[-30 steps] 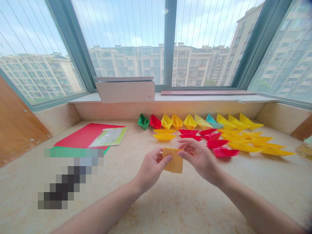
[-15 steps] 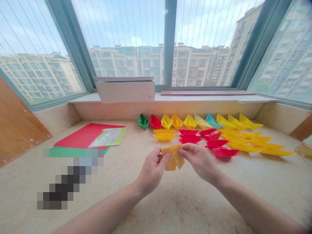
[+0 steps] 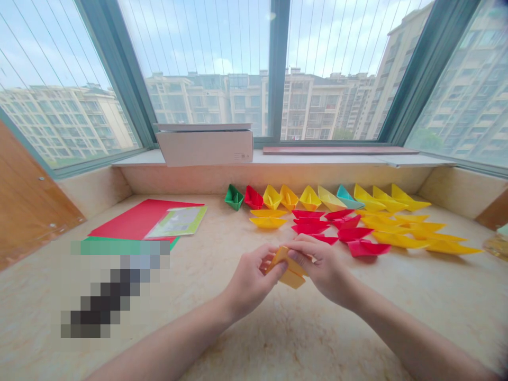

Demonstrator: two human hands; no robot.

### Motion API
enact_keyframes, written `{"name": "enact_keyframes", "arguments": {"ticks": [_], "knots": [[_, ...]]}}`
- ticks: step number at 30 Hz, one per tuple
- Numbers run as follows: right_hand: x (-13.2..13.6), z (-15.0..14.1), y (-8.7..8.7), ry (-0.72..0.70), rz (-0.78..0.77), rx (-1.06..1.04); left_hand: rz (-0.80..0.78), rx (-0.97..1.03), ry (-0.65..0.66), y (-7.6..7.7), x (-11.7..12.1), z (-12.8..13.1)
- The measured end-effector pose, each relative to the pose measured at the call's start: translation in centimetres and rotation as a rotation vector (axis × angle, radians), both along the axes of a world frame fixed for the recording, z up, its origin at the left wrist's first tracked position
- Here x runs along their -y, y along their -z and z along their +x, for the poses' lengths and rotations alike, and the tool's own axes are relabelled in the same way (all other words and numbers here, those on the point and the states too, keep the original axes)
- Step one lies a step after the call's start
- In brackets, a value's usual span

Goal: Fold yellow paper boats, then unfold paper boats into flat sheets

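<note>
A folded piece of orange-yellow paper [image 3: 291, 274] is pinched between both my hands just above the marble sill. My left hand [image 3: 249, 281] grips its left edge with thumb and fingers closed. My right hand [image 3: 323, 267] closes over its top and right side. Beyond my hands lie rows of finished paper boats: a green one [image 3: 234, 197], red ones [image 3: 253, 198], several yellow ones [image 3: 397, 222] and a teal one [image 3: 346, 194].
Red sheets of paper [image 3: 135, 219] with a pale green leaflet [image 3: 177, 221] on top lie at the left. A pixelated patch [image 3: 107, 288] covers something near them. A white cardboard box [image 3: 205, 144] stands on the window ledge. A wooden panel [image 3: 27, 206] rises at far left.
The flat orange-yellow square has been pulled open and collapsed into a smaller, thicker shape. Both hands have closed in together around it and dropped slightly lower.
</note>
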State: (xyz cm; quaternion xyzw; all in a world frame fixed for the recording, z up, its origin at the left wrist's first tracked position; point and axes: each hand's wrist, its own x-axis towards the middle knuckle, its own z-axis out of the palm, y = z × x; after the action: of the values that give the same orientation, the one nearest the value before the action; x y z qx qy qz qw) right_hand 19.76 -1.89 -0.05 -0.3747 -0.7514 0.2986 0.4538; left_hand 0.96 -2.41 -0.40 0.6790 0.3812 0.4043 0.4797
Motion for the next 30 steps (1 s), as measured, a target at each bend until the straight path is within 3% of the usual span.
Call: {"name": "enact_keyframes", "arguments": {"ticks": [6,10,17,24,30], "knots": [[0.0,0.05,-0.03,0.032,-0.089,0.011,-0.078,0.086,-0.059,-0.09,-0.13,-0.05],[0.25,-0.21,-0.25,0.013,-0.197,-0.015,-0.082,0.095,-0.071,0.0,-0.18,-0.07],[0.16,-0.13,-0.32,-0.049,-0.244,0.001,-0.038,0.076,-0.064,-0.04,-0.06,-0.12],[0.22,-0.19,-0.14,-0.037,-0.249,-0.01,-0.023,0.06,-0.168,-0.82,-0.23,-0.29],[0.13,-0.17,0.05,-0.062,-0.164,-0.007,0.012,0.041,-0.136,-0.61,-0.17,-0.4]]}}
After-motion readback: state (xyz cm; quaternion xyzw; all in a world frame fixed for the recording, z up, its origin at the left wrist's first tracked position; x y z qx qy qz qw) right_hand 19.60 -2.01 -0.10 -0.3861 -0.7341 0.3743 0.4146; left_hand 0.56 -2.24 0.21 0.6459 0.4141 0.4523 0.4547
